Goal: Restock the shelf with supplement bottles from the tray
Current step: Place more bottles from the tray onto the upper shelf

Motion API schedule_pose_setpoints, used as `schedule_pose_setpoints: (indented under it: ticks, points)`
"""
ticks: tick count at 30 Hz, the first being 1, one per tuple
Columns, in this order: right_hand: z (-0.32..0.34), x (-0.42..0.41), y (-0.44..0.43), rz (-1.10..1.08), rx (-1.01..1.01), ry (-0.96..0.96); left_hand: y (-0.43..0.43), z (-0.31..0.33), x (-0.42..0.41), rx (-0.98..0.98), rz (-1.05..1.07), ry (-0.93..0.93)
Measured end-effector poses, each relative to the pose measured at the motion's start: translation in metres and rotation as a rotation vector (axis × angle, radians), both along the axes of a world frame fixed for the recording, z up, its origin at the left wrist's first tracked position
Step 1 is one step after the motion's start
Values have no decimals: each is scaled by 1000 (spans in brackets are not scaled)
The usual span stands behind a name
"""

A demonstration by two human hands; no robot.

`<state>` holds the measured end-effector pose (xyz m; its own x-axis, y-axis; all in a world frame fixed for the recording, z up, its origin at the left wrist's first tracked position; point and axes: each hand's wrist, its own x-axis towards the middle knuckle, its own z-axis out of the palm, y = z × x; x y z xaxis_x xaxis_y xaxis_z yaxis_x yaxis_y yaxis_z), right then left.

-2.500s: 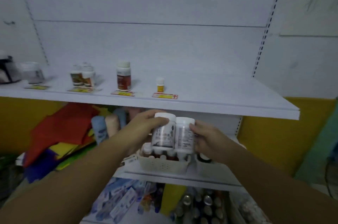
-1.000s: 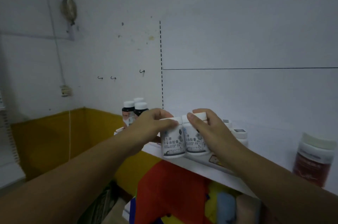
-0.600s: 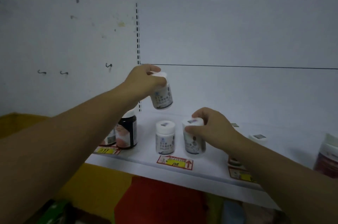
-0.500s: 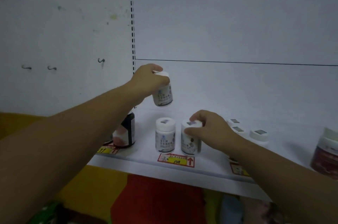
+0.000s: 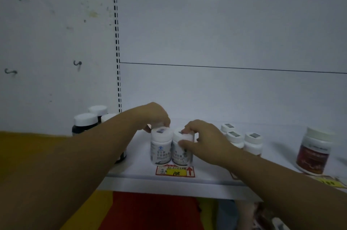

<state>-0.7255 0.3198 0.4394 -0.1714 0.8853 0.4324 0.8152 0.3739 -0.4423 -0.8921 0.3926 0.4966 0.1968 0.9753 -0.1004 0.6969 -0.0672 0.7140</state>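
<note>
Since half a second ago the left hand [image 5: 154,115] has come down from the air; its bottle is now hidden behind the front pair, and I cannot tell if the curled fingers still hold it or only touch the cap of the left bottle [image 5: 161,147]. The right hand [image 5: 204,141] keeps its grip, thumb and fingers closed around the right bottle [image 5: 181,149]. Both bottles stand upright and touching at the front edge of the shelf [image 5: 206,172], just above a red and yellow price tag [image 5: 175,171]. They are short round cylinders of smooth white plastic with wide screw caps and pale printed labels; the print is too blurred to read. The shelf is flat white board, matte. Beside the right hand stand three smaller white bottles [image 5: 252,143], and farther right a red jar [image 5: 313,151].
</note>
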Motion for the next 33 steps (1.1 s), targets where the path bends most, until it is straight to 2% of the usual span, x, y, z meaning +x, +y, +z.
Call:
schedule_pose_setpoints:
  ticks: [5,9,11,13,15,17,21,23,27,33]
  points:
    - [-2,-2,-3,-21,12,-13,5,-6,1,-62,-5,20]
    - [0,2,-6,23,-23,32,5,-3,2,-45,-31,107]
    - [8,11,-9,18,19,72,4,3,4,31,-52,149]
    - [21,25,-14,-20,66,17,-3,12,7,167,-96,299]
    - [42,48,-20,-55,84,-175,-15,33,15,310,-174,579]
    - [67,75,-32,-95,59,-374,-35,61,32,415,-224,732]
    - [93,133,-72,-207,30,-583,-80,94,89,522,-276,581]
    - [86,164,-103,-244,16,-589,-99,84,125,534,-313,588]
    - [63,232,-175,-295,-50,-588,-140,53,204,402,-445,700]
    - [30,337,-280,-394,-142,-526,-222,22,342,518,-650,518]
